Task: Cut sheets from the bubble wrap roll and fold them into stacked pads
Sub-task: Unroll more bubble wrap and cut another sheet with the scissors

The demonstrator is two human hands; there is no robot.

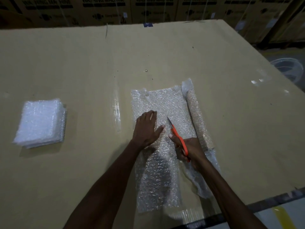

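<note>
The bubble wrap sheet (158, 146) is lying unrolled flat on the cardboard-covered bench (82, 66), its roll (197, 116) sitting just beside it along the right edge; the left hand (146, 128) is pressing down on the sheet with fingers straight and spread. The right hand (188, 151) is gripping orange-handled scissors (178, 138), fingers curled round the handles, blades pointing away over the sheet; a stack of folded pads (40, 122) is resting well apart at the left, with washing machine cartons (102, 9) standing beyond the far edge.

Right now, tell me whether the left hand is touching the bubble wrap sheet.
Touching. The head view shows the left hand lying flat, palm down, on the bubble wrap sheet.
</note>
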